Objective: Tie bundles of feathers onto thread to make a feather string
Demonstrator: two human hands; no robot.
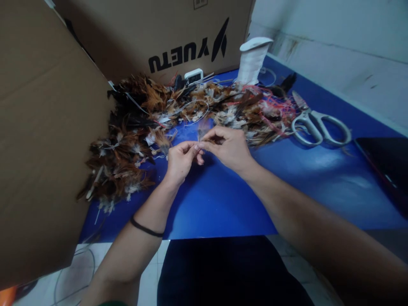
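Observation:
My left hand (181, 162) and my right hand (230, 146) meet fingertip to fingertip above the blue table. Both are closed in a pinch around the base of a small brownish feather (204, 126), which sticks up from the fingers and looks blurred. The exact grip of each fingertip on it is partly hidden. Behind and to the left of the hands lies a long heap of brown, black and white feathers (119, 153), with some tied in small bunches. Pink strands (277, 104) are mixed in at the heap's right end.
Scissors (314, 125) lie to the right, near a dark flat device (385, 165). A white spool (253, 61) stands at the back beside a small white digital display (194, 77). Cardboard (44, 127) walls off the left and the back of the blue table (219, 208).

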